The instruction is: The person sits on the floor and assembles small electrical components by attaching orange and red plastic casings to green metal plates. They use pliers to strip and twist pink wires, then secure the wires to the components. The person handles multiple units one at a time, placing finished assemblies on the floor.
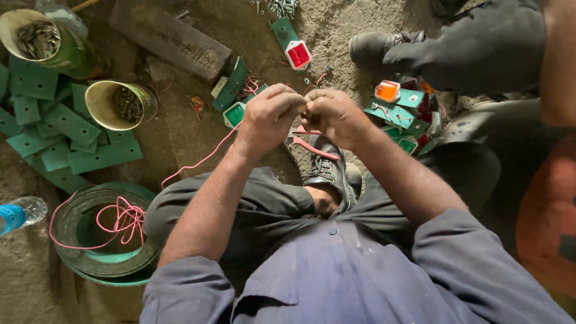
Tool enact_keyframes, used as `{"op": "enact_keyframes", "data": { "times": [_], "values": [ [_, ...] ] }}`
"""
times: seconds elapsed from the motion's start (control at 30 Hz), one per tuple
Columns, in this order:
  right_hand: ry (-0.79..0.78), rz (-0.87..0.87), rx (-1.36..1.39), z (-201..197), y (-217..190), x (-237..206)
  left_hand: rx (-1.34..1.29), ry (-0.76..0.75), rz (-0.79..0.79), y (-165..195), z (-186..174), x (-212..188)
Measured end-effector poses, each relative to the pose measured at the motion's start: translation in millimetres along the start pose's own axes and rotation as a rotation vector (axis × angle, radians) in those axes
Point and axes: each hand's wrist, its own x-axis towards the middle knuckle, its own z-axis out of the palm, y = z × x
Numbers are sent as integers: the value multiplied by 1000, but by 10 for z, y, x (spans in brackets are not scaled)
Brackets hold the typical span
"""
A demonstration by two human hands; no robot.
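Observation:
My left hand and my right hand meet fingertip to fingertip above my shoe. Both pinch the end of a thin pink wire, which runs down and left from my left hand toward a loose pink coil lying in a round green tray. What sits between the fingertips is hidden. Pink-handled pliers lie on the ground just below my hands.
Green plates are piled at left beside two tins holding screws. Red and orange lamps on green brackets lie near. A plastic bottle lies far left. Another person's shoe and legs are at upper right.

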Motion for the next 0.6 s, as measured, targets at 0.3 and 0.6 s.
{"op": "enact_keyframes", "data": {
  "times": [0.3,0.6],
  "values": [
    [144,-1079,-1623,117,34,-9,-954,-23,-1125,-420,70,-81],
    [115,-858,-1294,-40,95,56,394,-28,-227,-283,227,-194]
  ]
}}
